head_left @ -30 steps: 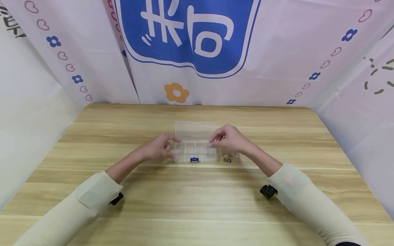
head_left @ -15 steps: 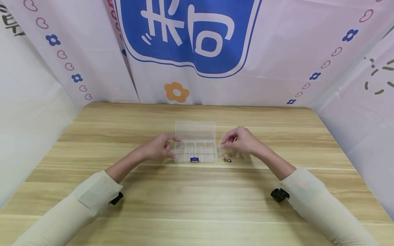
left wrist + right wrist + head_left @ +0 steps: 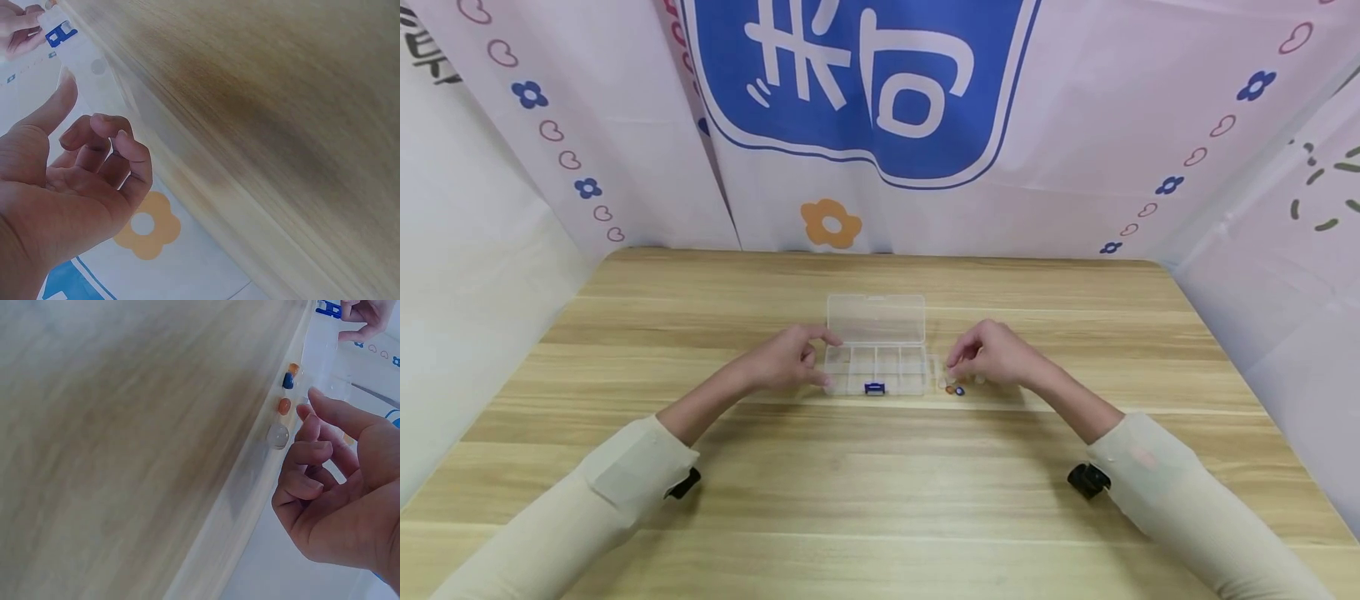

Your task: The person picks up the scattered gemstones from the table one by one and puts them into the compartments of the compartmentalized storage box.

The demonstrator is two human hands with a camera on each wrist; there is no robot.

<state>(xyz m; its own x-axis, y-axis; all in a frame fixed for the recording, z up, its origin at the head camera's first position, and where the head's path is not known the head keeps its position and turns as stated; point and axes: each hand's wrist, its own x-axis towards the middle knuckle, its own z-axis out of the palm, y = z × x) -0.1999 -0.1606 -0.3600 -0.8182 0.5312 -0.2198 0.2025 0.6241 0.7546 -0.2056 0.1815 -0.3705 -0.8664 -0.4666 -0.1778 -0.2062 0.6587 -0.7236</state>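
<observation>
A clear plastic compartment box [image 3: 887, 393] lies on the table, its clear lid [image 3: 876, 318] raised at the back and a blue latch [image 3: 874, 388] at the front. My left hand [image 3: 782, 360] grips its left end, index finger at the rear corner and thumb at the front; the other fingers curl loosely. To the right of the box, my right hand [image 3: 996, 354] reaches down over several small beads, thumb and index slightly apart. In the right wrist view a blue bead [image 3: 288, 380], an orange bead [image 3: 284, 406] and a clear bead [image 3: 278, 436] lie beside these fingertips.
The wooden table [image 3: 880, 492] ends at a white printed cloth [image 3: 1037, 208] behind it. White cloth also hangs at both sides. A narrow clear strip [image 3: 932, 364] shows along the box's right end.
My right hand has moved from above the box's right compartments to the right, then down to the beads. The left hand has kept its place on the box.
</observation>
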